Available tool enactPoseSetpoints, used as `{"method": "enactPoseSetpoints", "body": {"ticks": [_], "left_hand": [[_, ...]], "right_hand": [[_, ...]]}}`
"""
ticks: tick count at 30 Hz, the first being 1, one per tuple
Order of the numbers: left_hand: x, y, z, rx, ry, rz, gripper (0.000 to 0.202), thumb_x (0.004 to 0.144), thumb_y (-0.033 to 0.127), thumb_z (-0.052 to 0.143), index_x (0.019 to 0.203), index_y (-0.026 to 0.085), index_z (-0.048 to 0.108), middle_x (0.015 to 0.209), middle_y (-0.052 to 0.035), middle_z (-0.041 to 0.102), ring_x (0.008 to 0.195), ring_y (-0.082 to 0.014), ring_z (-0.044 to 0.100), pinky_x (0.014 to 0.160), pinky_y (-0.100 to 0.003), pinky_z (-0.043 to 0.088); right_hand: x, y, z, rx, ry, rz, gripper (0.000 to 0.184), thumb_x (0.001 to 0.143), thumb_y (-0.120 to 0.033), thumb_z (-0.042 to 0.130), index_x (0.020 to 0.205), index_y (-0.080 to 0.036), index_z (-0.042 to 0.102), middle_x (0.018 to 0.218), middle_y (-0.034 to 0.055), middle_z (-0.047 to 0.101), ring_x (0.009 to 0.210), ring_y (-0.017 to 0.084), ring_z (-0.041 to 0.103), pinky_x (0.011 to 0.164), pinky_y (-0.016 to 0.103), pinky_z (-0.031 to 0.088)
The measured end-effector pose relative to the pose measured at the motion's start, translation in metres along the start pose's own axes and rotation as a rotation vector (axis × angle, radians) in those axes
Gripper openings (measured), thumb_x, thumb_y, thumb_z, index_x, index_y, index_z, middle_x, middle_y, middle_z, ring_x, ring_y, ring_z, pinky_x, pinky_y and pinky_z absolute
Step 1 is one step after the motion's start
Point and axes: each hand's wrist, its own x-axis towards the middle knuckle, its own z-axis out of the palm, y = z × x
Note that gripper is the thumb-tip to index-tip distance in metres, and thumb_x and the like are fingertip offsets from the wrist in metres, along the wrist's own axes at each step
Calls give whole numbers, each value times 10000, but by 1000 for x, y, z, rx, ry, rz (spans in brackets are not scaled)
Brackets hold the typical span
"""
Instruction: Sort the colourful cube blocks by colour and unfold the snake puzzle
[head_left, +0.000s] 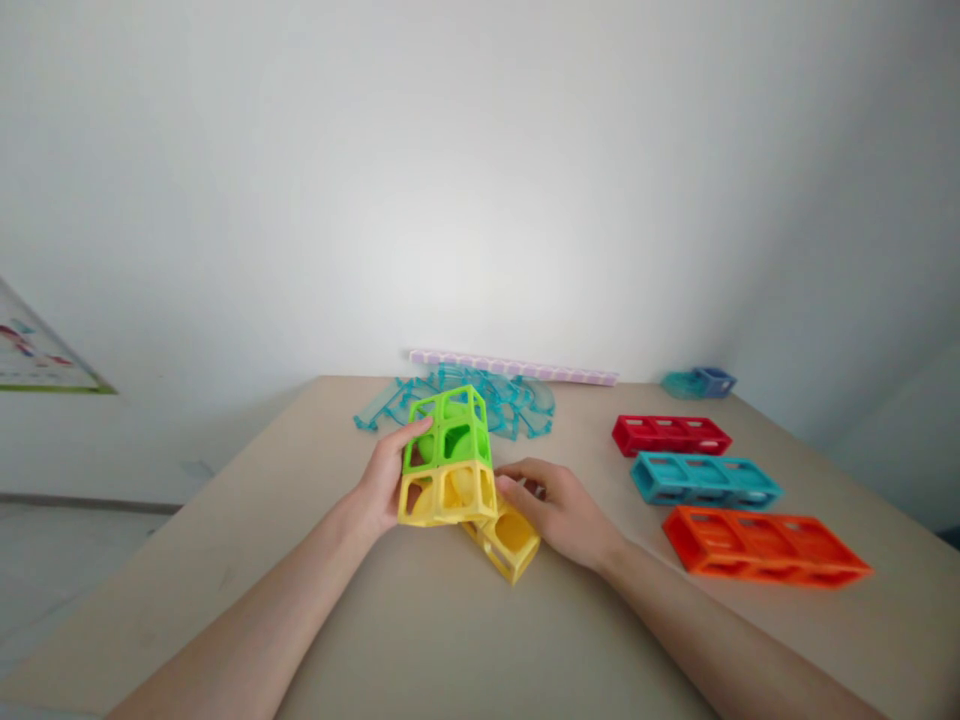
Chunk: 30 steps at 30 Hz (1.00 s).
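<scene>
My left hand (388,465) is closed round the left side of a block of joined hollow cubes (450,455). Its upper rows are bright green and its bottom row is yellow, with rounded surfaces showing inside the open frames. Below and to the right, a yellow cube piece (514,535) tilts out from behind the block. My right hand (559,508) has its fingers curled against the top right of that yellow piece, and its fingertips are partly hidden. Whether the yellow piece touches the block or the tabletop I cannot tell.
Red (671,436), blue (705,480) and orange (765,545) cube rows lie on the table (247,530) at right. Translucent teal pieces (517,400) pile up behind my hands, before a purple patterned strip (514,367) along the wall. A dark blue cube (714,382) sits at the back right.
</scene>
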Motion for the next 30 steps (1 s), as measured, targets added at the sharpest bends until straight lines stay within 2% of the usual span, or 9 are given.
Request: {"method": "enactPoseSetpoints", "body": {"ticks": [3,7,10,14,20,24,27,30], "left_hand": [[3,1,-3,-3,70,94,370,726,487,633,911,176,713,785,-106,743,800,-338,708,692,-471,571],[1,8,-4,-93,133,176,363,737,463,618,937,171,700,810,-98,747,821,-328,709,733,-453,580],[-4,15,-3,-149,90,134,363,767,403,590,1005,144,680,828,-99,747,841,-317,711,751,-433,583],[-11,17,3,-149,76,90,385,772,321,612,1098,119,645,807,-99,746,778,-297,719,725,-420,585],[-7,10,5,-67,14,10,289,715,244,633,972,114,662,721,-84,726,663,-265,704,646,-381,565],[3,3,-3,31,-10,65,286,613,208,672,889,148,631,701,-43,705,614,-222,672,596,-323,524],[8,0,-10,162,-5,136,224,589,230,680,787,153,609,606,-4,644,541,-173,612,523,-262,458],[10,1,-16,313,8,197,131,602,252,642,646,150,574,490,29,540,430,-115,486,439,-225,346]], "right_hand": [[-2,-2,-1,-29,-20,-8,328,869,-457,539,1006,-209,705,870,48,686,688,174,580,595,277,429],[-4,-1,-3,-107,-87,-37,232,786,-413,651,850,-192,681,763,28,626,649,153,532,555,253,387],[-3,-1,-6,-102,-76,8,181,811,-357,615,818,-179,648,740,21,605,653,145,529,561,246,379],[1,1,-9,-101,-28,47,129,821,-277,566,808,-165,630,767,31,622,684,150,543,598,253,395],[5,6,-9,-197,131,78,149,843,-230,492,773,-168,608,776,45,640,708,170,573,647,283,411],[3,3,-13,-273,204,34,160,864,-258,490,844,-173,623,851,53,660,755,180,591,699,305,431],[-2,-2,-13,-267,129,-59,244,842,-357,565,1004,-183,619,983,66,667,877,206,614,788,332,453],[-5,-4,-11,-282,69,-129,388,793,-327,632,1154,-198,570,1128,85,647,1013,236,605,887,365,449]]}}
